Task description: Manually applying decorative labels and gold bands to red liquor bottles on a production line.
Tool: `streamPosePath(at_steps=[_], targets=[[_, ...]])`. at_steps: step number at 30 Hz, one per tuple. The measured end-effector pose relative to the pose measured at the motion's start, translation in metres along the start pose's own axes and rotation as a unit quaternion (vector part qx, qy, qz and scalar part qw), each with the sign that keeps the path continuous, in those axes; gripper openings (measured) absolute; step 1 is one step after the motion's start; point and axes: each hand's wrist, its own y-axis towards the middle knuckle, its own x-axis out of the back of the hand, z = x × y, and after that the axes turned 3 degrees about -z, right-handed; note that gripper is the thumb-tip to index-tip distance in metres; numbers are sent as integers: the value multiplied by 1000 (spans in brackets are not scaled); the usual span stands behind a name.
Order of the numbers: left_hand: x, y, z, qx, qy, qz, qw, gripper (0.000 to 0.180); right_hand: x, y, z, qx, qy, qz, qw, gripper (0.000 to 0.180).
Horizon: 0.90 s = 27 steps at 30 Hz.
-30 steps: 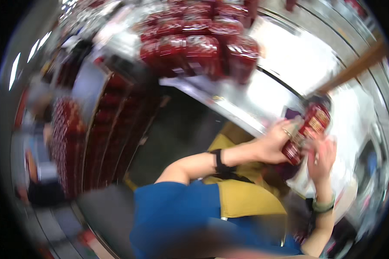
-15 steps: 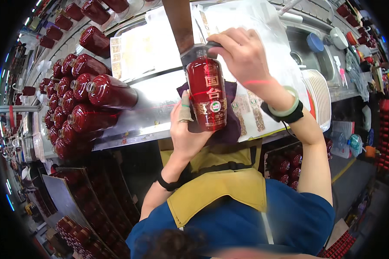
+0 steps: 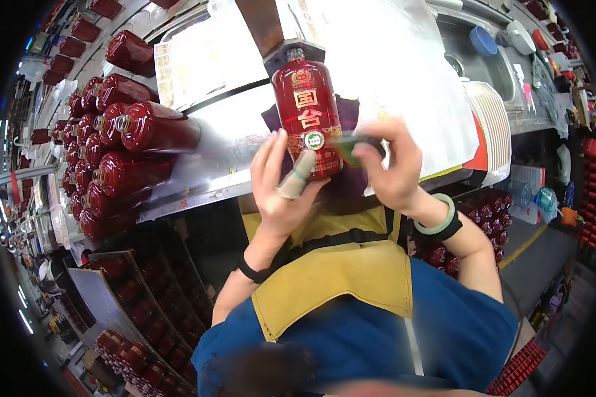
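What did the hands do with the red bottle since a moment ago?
The right hand let go of the red bottle's top and dropped beside its lower label, now pinching a small green thing. The left hand stayed at the bottle's base. The bottle remains over the dark cloth; the bottle rows are unchanged.

**Single head-worn fisheye, looking down at the bench edge**

One view only, so there is no second view to share any part of the scene. The camera sits high, above the person's own torso, facing steeply down: yellow apron (image 3: 338,278) and blue shirt fill the lower centre, and both forearms rise from there. The metal worktable (image 3: 225,139) crosses the upper half. Close range on the left hand (image 3: 278,182), right hand (image 3: 391,165) and red bottle (image 3: 309,116) at centre. Rows of red bottles (image 3: 112,152) lie left. A stack of white plates (image 3: 493,126) sits right. Strong barrel bend and a black rim all round.
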Motion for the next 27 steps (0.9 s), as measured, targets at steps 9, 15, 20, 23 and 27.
streamPosePath(at_steps=[9,15,20,23,27], targets=[[-3,-13,3,-30,77,-29,996,33,-25,-7,-21,-165,40,-84,982,25],[-2,-16,4,-5,46,-38,998,39,-12,-9,-37,-153,-36,-105,982,22],[-5,-24,9,149,-80,-36,985,74,-7,0,-4,-135,81,-145,977,20],[-7,-2,2,211,-134,16,968,83,-17,-9,-4,-139,87,-81,983,21],[-9,-5,7,134,-72,39,988,83,9,-1,-42,-150,-25,-111,982,19]])
